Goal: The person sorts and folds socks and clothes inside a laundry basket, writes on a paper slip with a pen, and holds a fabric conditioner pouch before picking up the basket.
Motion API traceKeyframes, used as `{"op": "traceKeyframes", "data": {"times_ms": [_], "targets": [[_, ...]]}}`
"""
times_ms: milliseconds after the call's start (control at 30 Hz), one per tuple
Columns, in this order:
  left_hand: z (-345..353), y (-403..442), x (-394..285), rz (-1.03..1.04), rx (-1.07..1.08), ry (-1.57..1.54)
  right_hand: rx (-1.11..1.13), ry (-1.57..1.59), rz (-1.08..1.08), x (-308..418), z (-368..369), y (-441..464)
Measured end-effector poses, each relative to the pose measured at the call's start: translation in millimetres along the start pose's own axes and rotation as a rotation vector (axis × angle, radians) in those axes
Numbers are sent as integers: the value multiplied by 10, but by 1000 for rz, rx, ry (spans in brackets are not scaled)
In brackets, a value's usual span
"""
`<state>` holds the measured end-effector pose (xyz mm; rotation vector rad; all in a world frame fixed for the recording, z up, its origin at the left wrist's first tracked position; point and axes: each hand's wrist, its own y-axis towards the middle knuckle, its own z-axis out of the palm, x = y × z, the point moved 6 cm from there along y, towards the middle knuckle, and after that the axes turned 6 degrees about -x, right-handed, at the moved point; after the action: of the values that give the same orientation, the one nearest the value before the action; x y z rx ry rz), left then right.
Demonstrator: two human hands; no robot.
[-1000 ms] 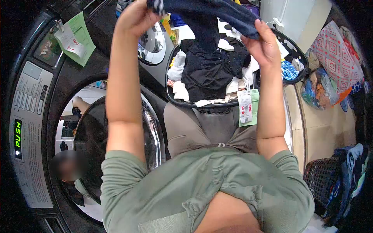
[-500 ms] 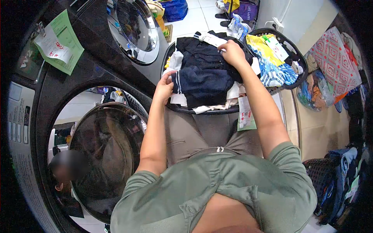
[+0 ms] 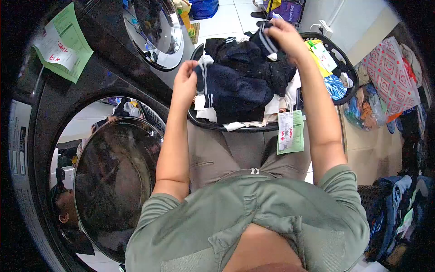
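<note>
In the head view, my left hand (image 3: 185,86) is closed in a pinch on the edge of a navy cloth with white stripes (image 3: 202,75), at the left side of a black laundry basket (image 3: 217,128). Higher up on the right, my right hand (image 3: 285,38) grips a dark striped cloth (image 3: 266,41), lifted above the pile. I cannot tell whether both hands hold the same garment. Beneath them lies a navy garment (image 3: 240,95) with white stripes at its left edge, on top of black and white clothes. A green and white paper tag (image 3: 290,131) hangs from the basket's front.
To my left are a front-loading machine with its round door (image 3: 115,181) and another round-door machine (image 3: 154,31). A second black basket (image 3: 351,72) of clothes adjoins on the right. Bagged laundry (image 3: 369,106) and a pile of jeans (image 3: 394,199) stand farther right.
My left hand has risen, lifting a striped edge. My right hand has left the white striped piece, moved up and right, and now holds a dark striped cloth.
</note>
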<state>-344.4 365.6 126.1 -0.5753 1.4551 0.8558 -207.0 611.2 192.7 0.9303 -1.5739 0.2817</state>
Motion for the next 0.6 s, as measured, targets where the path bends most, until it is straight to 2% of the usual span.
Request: {"op": "traceKeyframes", "data": {"times_ms": [67,167,233,300,333,367,433,500,533,567,600], "targets": [[178,128,-208,-48,100,-147,42,319,48,299,-93,74],[428,198,-688,-151,159,-275,8,484,115,632,-348,159],[600,273,-1067,-98,324,-409,72,582,103,964,-468,42],[704,460,-1287,-140,470,-442,150,647,130,1020,-642,106],[752,590,-1370,-134,433,-399,140,656,176,993,-740,157],[666,1055,-1241,-175,591,-398,87,677,258,1063,-794,125],[1022,857,-1613,-290,551,-405,-72,538,240,1081,-1020,205],[1147,896,-1775,-263,596,-153,-47,416,220,1091,-1071,347],[1222,999,-1777,-297,566,-168,-21,295,207,1086,-1104,385],[1328,1037,-1810,-329,536,-181,-27,303,196,1201,-1075,321],[1405,1101,-1831,-286,499,-74,36,145,175,1390,-919,208]]}}
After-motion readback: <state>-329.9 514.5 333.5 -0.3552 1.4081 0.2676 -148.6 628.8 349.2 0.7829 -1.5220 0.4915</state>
